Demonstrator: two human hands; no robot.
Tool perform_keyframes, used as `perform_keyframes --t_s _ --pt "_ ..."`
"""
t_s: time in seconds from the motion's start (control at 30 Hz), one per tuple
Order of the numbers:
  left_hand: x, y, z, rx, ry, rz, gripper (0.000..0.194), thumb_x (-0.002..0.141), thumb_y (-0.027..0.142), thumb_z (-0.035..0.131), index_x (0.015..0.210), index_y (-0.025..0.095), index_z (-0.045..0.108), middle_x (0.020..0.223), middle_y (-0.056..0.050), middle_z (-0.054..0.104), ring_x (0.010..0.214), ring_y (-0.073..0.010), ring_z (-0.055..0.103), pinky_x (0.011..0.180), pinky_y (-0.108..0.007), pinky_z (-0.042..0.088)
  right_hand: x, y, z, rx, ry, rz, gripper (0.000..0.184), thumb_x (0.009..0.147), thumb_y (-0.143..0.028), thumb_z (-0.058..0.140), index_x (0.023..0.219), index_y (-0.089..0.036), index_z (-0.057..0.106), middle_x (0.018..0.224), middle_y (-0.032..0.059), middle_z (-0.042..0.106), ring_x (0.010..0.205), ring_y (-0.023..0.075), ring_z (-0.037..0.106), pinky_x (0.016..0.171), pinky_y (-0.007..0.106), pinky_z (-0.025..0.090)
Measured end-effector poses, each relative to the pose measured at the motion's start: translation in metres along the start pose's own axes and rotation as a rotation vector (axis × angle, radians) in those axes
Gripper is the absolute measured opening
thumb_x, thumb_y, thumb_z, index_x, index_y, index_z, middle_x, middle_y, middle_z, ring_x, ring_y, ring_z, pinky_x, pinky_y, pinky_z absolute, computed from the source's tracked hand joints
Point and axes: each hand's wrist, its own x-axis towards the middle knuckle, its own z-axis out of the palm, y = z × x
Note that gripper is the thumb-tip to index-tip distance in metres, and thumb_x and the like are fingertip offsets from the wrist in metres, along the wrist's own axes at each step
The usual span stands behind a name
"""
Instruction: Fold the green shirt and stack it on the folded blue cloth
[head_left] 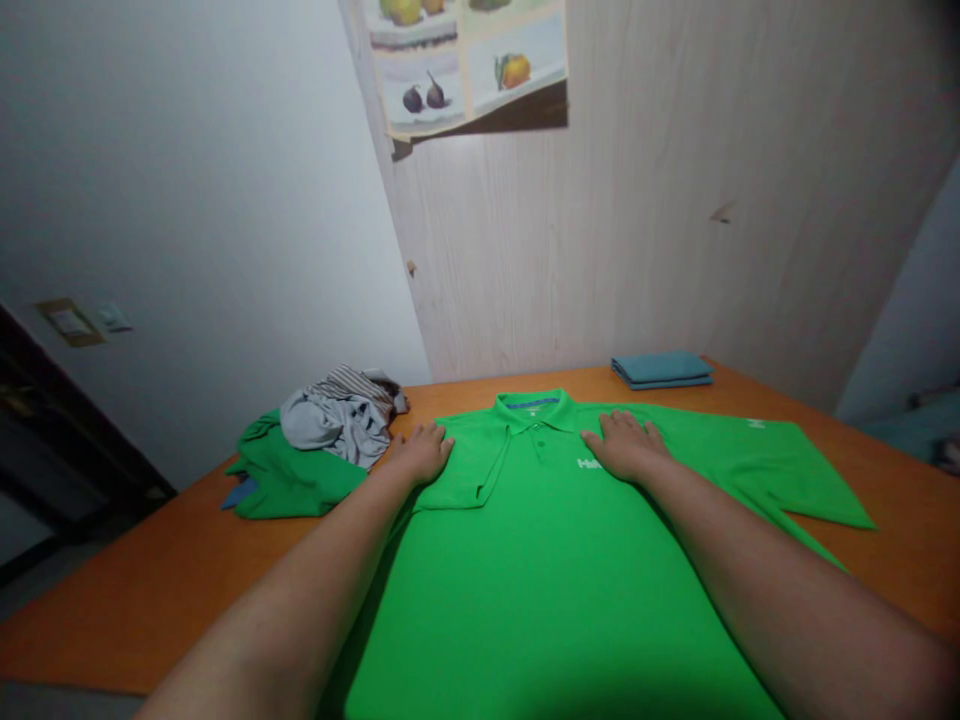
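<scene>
A bright green polo shirt [555, 560] lies spread front up, its collar toward the wall. One sleeve is folded inward across the chest on the left, and the other stretches out to the right. My left hand [424, 452] rests palm down at the outer edge of the folded sleeve, fingers flat. On the right side of the chest, beside the white lettering, my right hand [626, 443] presses flat with its fingers apart. My forearms hide parts of both shirt sides.
At the left, a loose heap of clothes holds a green garment [292, 485] and a grey one [341, 425]. A folded teal cloth [661, 369] sits at the back right of the orange-brown table [150, 580]. A wall stands right behind the table.
</scene>
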Motion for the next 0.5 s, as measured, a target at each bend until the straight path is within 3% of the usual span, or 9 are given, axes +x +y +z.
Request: perform_keyframes --t_s 0.2,0.33,0.5 --pt "-0.007 0.025 0.001 0.010 0.001 0.077 0.064 0.102 0.058 0.022 0.151 0.021 0.041 0.165 -0.014 0.028 0.154 -0.0302 0.022 0.120 -0.059 0.021 -0.001 0.000 -0.001 -0.007 -0.012 0.005 0.081 0.099 -0.062 0.021 0.158 -0.008 0.030 0.167 0.0155 0.022 0.154 0.0316 0.016 0.122 0.056 0.011" --pt "-0.011 0.027 0.002 0.005 -0.085 0.053 0.075 0.098 0.069 0.022 0.156 0.023 0.033 0.167 -0.014 0.022 0.155 -0.0316 0.017 0.119 -0.065 0.016 -0.002 0.000 -0.002 -0.015 -0.014 0.001 0.080 0.099 -0.062 0.020 0.158 -0.008 0.030 0.167 0.0156 0.021 0.154 0.0313 0.015 0.123 0.055 0.011" --pt "-0.008 0.034 -0.003 0.027 -0.061 0.084 0.074 0.097 0.069 0.020 0.150 0.022 0.042 0.164 -0.017 0.031 0.153 -0.0334 0.024 0.118 -0.067 0.012 -0.001 -0.001 -0.001 -0.009 -0.008 0.003 0.081 0.099 -0.062 0.020 0.159 -0.008 0.028 0.167 0.0159 0.020 0.154 0.0316 0.015 0.123 0.056 0.011"
